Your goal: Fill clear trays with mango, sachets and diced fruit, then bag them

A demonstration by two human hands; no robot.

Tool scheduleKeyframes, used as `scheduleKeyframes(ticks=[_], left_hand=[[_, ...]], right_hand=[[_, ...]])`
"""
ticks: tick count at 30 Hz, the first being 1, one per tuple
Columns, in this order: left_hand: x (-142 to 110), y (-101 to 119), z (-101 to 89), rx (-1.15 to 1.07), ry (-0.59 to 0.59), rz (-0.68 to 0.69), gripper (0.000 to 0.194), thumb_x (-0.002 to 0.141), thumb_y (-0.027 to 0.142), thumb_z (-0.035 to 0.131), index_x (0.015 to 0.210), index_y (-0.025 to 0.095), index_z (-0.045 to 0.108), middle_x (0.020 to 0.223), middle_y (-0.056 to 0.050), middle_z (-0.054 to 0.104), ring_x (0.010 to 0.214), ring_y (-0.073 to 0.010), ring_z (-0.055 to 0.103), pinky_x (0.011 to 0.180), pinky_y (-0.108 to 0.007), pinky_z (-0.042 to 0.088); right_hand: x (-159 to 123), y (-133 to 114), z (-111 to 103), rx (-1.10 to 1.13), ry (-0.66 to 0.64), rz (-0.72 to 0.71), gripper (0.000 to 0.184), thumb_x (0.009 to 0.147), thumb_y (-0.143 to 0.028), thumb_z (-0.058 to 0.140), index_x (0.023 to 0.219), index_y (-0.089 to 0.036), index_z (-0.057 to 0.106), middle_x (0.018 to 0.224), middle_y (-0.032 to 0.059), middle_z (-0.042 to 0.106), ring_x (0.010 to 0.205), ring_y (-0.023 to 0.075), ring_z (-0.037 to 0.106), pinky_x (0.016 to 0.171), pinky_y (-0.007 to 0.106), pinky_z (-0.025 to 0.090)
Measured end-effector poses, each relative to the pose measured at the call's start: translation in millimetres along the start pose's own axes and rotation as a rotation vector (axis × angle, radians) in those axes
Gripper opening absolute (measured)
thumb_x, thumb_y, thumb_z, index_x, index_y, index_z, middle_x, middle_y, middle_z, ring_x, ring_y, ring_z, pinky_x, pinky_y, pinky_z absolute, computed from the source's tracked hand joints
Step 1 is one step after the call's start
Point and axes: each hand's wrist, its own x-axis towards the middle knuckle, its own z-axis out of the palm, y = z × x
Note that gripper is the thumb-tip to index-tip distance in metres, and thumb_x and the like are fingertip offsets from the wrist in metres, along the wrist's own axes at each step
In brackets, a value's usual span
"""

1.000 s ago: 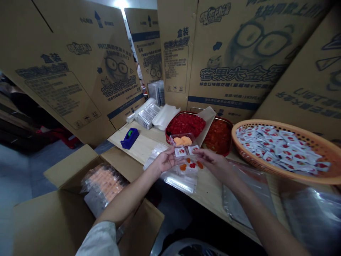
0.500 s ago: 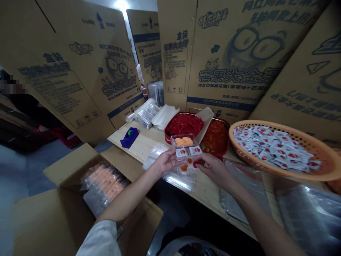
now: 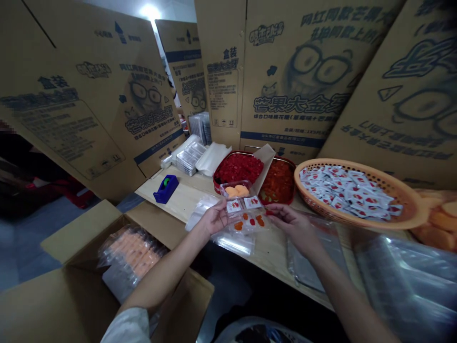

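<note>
My left hand grips the left edge of a clear plastic compartment tray, holding it above the table. Its far compartment holds orange rounds. Two white sachets with red print lie in the middle row. Small red and orange candies sit in the near part. At the tray's right edge my right hand has its fingers pinched, with a bit of red candy showing at the fingertips. Just behind are a container of red candies and one of orange-red candies.
An orange basket of sachets stands at right, near stacked clear trays. A blue tape dispenser and clear packaging are at left. An open carton with packed orange rounds stands lower left. Large cartons wall the back.
A red candy and more orange candy now show in the tray's near part. My right hand has drawn slightly right, away from over the tray. The whole view has shifted a little.
</note>
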Motion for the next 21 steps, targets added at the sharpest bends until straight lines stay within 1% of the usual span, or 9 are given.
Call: scheduleKeyframes(ticks=[2, 6, 9, 11, 13, 15, 18, 20, 21], left_hand=[[-1.8, -0.7, 0.7, 0.006, 0.002, -0.001, 0.031, 0.088, 0.023, 0.048, 0.117, 0.012, 0.051, 0.097, -0.015, 0.068, 0.088, -0.0264, 0.066, 0.082, -0.047, 0.050], [-7.3, -0.6, -5.8, -0.003, -0.009, 0.002, 0.033, 0.087, 0.022, 0.050, 0.119, 0.014, 0.050, 0.100, -0.014, 0.067, 0.091, -0.0259, 0.066, 0.083, -0.045, 0.050], [-12.2, 1.5, -15.2, -0.010, 0.000, 0.024, 0.033, 0.087, 0.023, 0.049, 0.119, 0.014, 0.049, 0.101, -0.015, 0.067, 0.092, -0.0262, 0.065, 0.083, -0.046, 0.050], [-15.1, 3.5, -19.5, -0.009, 0.019, 0.030, 0.034, 0.088, 0.023, 0.048, 0.121, 0.014, 0.049, 0.102, -0.015, 0.066, 0.093, -0.0263, 0.065, 0.083, -0.046, 0.050], [-17.5, 5.3, -20.6, -0.006, 0.038, 0.034, 0.035, 0.088, 0.024, 0.046, 0.123, 0.016, 0.047, 0.102, -0.014, 0.066, 0.093, -0.0259, 0.065, 0.082, -0.044, 0.050], [-19.1, 6.7, -19.1, -0.002, 0.044, 0.037, 0.036, 0.089, 0.025, 0.045, 0.124, 0.017, 0.046, 0.100, -0.013, 0.067, 0.093, -0.0247, 0.065, 0.081, -0.041, 0.051], [-20.2, 7.3, -15.2, 0.003, 0.051, 0.036, 0.035, 0.090, 0.025, 0.043, 0.123, 0.016, 0.046, 0.098, -0.013, 0.067, 0.092, -0.0240, 0.066, 0.080, -0.039, 0.052], [-20.4, 6.5, -13.4, 0.017, 0.056, 0.027, 0.034, 0.090, 0.024, 0.043, 0.123, 0.015, 0.046, 0.099, -0.014, 0.067, 0.092, -0.0254, 0.065, 0.080, -0.041, 0.051], [-20.5, 5.8, -12.8, 0.025, 0.055, 0.020, 0.034, 0.089, 0.023, 0.044, 0.122, 0.015, 0.046, 0.099, -0.015, 0.067, 0.092, -0.0262, 0.065, 0.081, -0.043, 0.051]], right_hand=[[-1.8, -0.7, -0.1, 0.007, -0.009, 0.020, 0.039, 0.066, -0.049, 0.067, 0.090, -0.019, 0.064, 0.088, 0.0064, 0.067, 0.080, 0.0182, 0.060, 0.073, 0.032, 0.049], [7.0, 5.2, -0.2, -0.026, 0.056, 0.003, 0.036, 0.067, -0.049, 0.066, 0.085, -0.018, 0.065, 0.083, 0.0048, 0.068, 0.076, 0.0177, 0.060, 0.069, 0.030, 0.049], [33.9, 6.8, 0.8, -0.104, 0.075, -0.038, 0.029, 0.071, -0.043, 0.062, 0.085, -0.018, 0.065, 0.080, 0.0037, 0.067, 0.074, 0.0173, 0.060, 0.068, 0.030, 0.048], [59.4, 1.7, 3.0, -0.188, 0.097, -0.085, 0.026, 0.073, -0.036, 0.057, 0.091, -0.018, 0.065, 0.083, 0.0037, 0.067, 0.074, 0.0169, 0.060, 0.070, 0.031, 0.048], [83.0, -6.3, 4.6, -0.307, 0.106, -0.140, 0.034, 0.073, -0.029, 0.055, 0.104, -0.018, 0.063, 0.085, 0.0036, 0.067, 0.072, 0.0165, 0.059, 0.070, 0.031, 0.047], [95.5, -11.2, 2.5, -0.452, 0.099, -0.204, 0.042, 0.073, -0.023, 0.053, 0.114, -0.017, 0.060, 0.083, 0.0044, 0.066, 0.072, 0.0175, 0.058, 0.071, 0.032, 0.046], [83.5, -1.3, -12.3, -0.640, 0.166, -0.315, 0.032, 0.079, -0.025, 0.048, 0.105, -0.016, 0.063, 0.089, 0.0087, 0.066, 0.083, 0.0213, 0.059, 0.078, 0.036, 0.045], [60.4, 18.8, -29.3, -0.742, 0.283, -0.337, 0.029, 0.084, -0.031, 0.043, 0.096, -0.016, 0.065, 0.093, 0.0117, 0.065, 0.088, 0.0240, 0.058, 0.082, 0.039, 0.044], [47.7, 31.6, -38.6, -0.792, 0.359, -0.307, 0.032, 0.086, -0.033, 0.039, 0.094, -0.015, 0.064, 0.092, 0.0132, 0.065, 0.087, 0.0251, 0.058, 0.081, 0.040, 0.044]])
